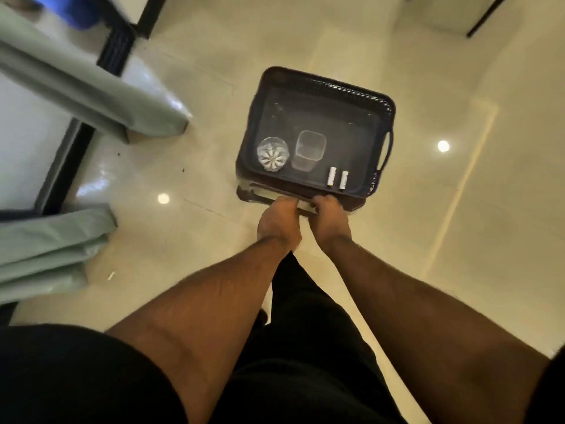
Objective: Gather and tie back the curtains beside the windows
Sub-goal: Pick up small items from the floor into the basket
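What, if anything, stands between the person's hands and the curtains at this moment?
Nothing on the floor blocks the way, but both hands are occupied: the left hand and right hand grip the near edge of a dark basket. The curtains hang off to the left, across bare floor, untouched.

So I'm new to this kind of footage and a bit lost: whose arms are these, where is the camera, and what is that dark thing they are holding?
The camera sits on a person's head, looking down, so the arms are that person's own. The left hand and right hand grip the near edge of a dark basket over a glossy tiled floor. Inside lie a round glass bowl, a clear square container and two small white batteries. The pale green curtains hang on the left, untouched for now.
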`<state>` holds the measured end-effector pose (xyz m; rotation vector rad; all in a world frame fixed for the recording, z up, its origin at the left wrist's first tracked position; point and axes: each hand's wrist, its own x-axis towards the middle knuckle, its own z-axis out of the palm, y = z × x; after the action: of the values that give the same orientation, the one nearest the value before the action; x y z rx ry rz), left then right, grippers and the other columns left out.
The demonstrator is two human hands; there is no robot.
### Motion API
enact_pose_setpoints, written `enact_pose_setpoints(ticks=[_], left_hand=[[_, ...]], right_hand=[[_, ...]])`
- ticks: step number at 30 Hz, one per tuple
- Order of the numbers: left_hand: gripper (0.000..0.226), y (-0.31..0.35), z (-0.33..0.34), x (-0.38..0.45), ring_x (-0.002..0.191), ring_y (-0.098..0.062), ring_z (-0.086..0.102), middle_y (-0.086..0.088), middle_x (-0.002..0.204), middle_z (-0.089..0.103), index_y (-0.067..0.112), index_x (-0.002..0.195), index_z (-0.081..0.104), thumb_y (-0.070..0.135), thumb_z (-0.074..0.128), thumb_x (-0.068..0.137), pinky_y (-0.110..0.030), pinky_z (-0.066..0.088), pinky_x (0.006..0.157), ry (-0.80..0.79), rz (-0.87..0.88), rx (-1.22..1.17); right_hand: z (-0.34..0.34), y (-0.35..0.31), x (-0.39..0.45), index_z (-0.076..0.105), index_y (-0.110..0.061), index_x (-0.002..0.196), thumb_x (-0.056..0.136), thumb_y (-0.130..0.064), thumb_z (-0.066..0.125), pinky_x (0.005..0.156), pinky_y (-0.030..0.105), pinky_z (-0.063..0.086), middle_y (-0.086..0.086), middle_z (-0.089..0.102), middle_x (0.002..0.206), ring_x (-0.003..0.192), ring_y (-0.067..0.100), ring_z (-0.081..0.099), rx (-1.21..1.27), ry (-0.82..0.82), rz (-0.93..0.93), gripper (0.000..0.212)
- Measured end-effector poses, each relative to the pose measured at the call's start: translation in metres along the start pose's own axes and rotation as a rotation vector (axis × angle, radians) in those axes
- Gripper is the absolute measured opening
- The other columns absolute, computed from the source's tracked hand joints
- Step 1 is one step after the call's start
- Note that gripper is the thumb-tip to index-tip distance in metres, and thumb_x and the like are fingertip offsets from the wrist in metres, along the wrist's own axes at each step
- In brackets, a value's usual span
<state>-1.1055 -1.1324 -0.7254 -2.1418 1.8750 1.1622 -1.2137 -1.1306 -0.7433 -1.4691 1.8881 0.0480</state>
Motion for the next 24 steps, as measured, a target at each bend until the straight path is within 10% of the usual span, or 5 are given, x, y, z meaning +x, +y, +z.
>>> enact_pose_setpoints(ticks=[24], left_hand=[[0.04,-0.558,-0.026,-0.423,0.117,-0.027,0.053,-0.007,0.13,0.055,0.021,0.131,0.054,0.007,0.049,0.093,-0.037,0.05,0.087,0.575,-1.117,-0.552]], right_hand=[[0.424,-0.381,-0.334,0.058,-0.013,0.118,0.088,-0.01,0.057,0.091,0.032,0.044,0.008,0.052,0.123,0.114,0.026,0.052,-0.798,-0.716,-1.047,0.03]])
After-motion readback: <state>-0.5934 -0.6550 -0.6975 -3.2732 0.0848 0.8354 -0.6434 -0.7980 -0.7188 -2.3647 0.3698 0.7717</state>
